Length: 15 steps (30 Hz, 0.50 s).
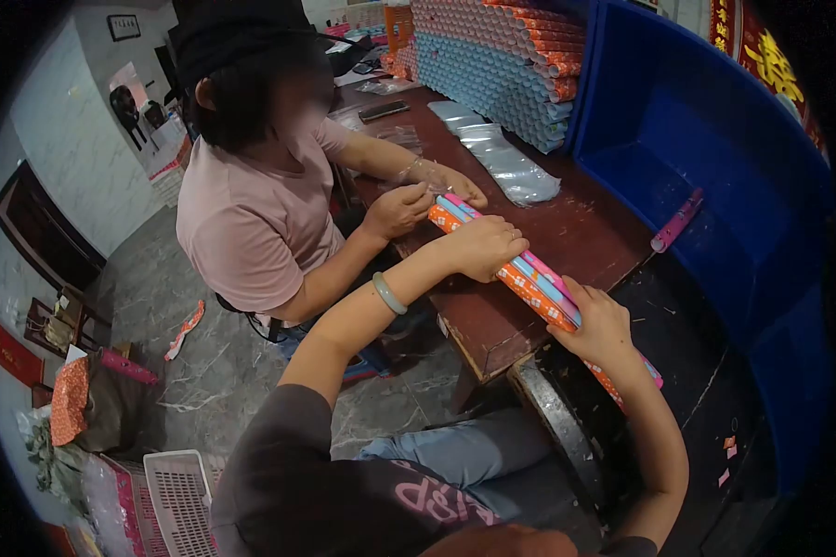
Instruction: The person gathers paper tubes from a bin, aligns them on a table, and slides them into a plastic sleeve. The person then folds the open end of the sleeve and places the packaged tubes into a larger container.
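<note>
A bundle of patterned paper rolls, in orange, light blue and pink, lies slantwise across the corner of the dark red table. My left hand, below a pale bangle, wraps over the bundle's upper part. Lower down, my right hand grips the same rolls, whose near ends stick out past the table edge under my forearm. At the far end, a co-worker's hands hold thin clear plastic close against the roll ends.
Flat clear plastic bags lie on the table before a tall stack of paper rolls. A phone rests farther back. On the right stands a big blue bin with a pink roll inside. A white basket sits lower left.
</note>
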Each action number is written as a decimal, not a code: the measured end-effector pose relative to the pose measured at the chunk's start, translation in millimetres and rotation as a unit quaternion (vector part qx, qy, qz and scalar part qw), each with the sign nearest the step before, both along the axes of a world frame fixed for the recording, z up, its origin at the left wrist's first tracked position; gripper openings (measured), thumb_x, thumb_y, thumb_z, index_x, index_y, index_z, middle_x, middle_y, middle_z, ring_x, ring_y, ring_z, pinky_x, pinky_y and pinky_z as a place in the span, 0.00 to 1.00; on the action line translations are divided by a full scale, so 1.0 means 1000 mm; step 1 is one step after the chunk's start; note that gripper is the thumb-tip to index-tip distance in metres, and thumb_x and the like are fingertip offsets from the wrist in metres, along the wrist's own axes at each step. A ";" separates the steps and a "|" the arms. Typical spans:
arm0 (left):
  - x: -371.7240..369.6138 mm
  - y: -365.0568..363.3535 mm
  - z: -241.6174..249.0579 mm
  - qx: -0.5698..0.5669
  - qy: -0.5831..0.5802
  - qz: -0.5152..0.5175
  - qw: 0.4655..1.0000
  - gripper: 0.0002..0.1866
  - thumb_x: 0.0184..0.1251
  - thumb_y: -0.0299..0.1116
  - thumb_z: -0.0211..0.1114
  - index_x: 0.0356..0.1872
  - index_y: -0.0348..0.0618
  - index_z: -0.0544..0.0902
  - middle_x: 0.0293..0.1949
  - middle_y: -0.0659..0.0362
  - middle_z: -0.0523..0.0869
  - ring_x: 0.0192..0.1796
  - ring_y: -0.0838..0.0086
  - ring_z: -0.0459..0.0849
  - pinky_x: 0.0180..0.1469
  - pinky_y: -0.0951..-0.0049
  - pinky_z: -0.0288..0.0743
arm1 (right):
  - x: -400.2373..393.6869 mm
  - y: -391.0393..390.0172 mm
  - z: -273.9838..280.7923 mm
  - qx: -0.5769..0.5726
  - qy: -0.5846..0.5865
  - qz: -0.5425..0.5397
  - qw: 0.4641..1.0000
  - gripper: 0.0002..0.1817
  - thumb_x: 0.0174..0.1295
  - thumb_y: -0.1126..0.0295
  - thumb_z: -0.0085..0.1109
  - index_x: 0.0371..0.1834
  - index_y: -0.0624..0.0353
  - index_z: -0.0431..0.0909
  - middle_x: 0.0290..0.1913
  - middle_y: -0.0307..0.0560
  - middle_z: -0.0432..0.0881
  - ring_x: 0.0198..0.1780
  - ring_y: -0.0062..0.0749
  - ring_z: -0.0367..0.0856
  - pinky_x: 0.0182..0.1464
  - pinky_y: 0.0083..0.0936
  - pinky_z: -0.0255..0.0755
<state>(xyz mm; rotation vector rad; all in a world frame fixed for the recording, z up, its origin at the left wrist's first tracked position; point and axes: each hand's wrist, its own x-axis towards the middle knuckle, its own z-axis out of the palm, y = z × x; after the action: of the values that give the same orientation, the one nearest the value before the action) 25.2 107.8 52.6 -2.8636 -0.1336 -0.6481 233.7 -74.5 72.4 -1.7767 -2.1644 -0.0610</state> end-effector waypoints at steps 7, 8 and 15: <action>-0.005 -0.004 0.004 0.012 -0.003 -0.005 1.000 0.16 0.42 0.33 0.70 0.33 0.39 0.77 0.31 0.52 0.83 0.38 0.57 0.83 0.43 0.61 0.76 | 0.001 0.001 -0.003 0.001 0.021 0.011 1.000 0.40 0.43 0.55 0.73 0.63 0.58 0.73 0.48 0.57 0.83 0.49 0.50 0.83 0.51 0.39 0.76; -0.007 -0.005 0.005 0.011 -0.002 -0.002 1.000 0.16 0.42 0.33 0.70 0.33 0.39 0.77 0.31 0.52 0.83 0.38 0.57 0.83 0.43 0.61 0.76 | 0.000 0.001 -0.004 0.000 0.021 0.013 1.000 0.40 0.43 0.55 0.73 0.63 0.58 0.73 0.48 0.57 0.83 0.49 0.50 0.83 0.51 0.39 0.76; -0.012 -0.014 0.020 0.003 0.059 0.037 0.998 0.17 0.44 0.33 0.70 0.36 0.39 0.78 0.32 0.52 0.83 0.39 0.57 0.83 0.44 0.61 0.76 | 0.004 0.001 -0.007 0.037 0.053 0.047 0.997 0.39 0.44 0.55 0.73 0.63 0.57 0.73 0.47 0.56 0.83 0.47 0.50 0.83 0.49 0.40 0.77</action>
<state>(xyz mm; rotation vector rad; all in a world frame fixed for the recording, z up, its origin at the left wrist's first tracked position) 13.2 94.2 72.5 -2.8667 -0.2185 -0.4629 237.3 -73.2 65.8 -1.5974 -2.1382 -0.0230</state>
